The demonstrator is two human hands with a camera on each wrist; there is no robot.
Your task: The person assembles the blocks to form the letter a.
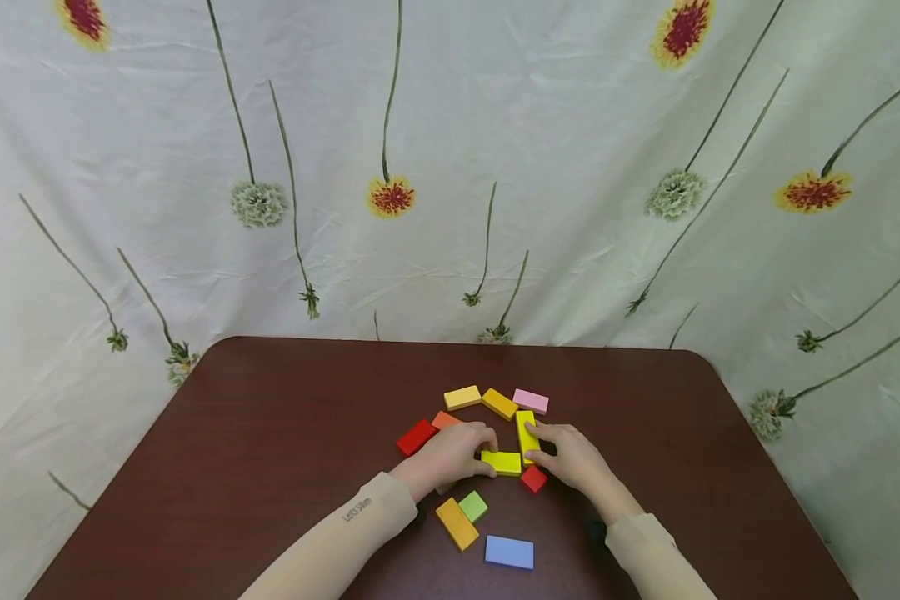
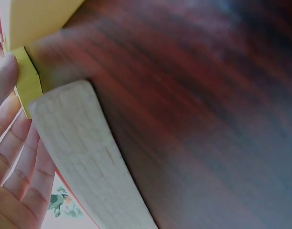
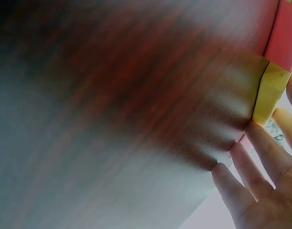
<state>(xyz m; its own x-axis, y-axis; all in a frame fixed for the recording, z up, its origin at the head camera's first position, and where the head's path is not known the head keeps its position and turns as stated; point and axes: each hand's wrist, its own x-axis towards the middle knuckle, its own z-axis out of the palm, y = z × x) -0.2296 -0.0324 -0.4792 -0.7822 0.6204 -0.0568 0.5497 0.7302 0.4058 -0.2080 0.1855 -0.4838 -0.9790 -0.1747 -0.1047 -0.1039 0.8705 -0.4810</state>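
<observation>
My left hand (image 1: 453, 454) pinches the left end of a bright yellow block (image 1: 504, 464) between thumb and fingers; the block lies crosswise on the table. A second yellow block (image 1: 525, 432) stands lengthwise away from me at its right end. My right hand (image 1: 576, 458) grips this one from the right, thumb near its close end and a finger farther up. Just in front of the pair sits a small red block (image 1: 533, 478). In the left wrist view, a plain wooden block (image 2: 84, 143) lies beside the left fingers; my forearm mostly hides it in the head view.
Beyond the hands, pale yellow (image 1: 462, 397), amber (image 1: 499, 403) and pink (image 1: 531, 401) blocks form an arc. Red (image 1: 416, 437) and orange (image 1: 444, 419) blocks lie left. Nearer me are orange-yellow (image 1: 457, 523), green (image 1: 473, 506) and blue (image 1: 509, 552) blocks. A flowered cloth (image 1: 450, 275) hangs behind the table.
</observation>
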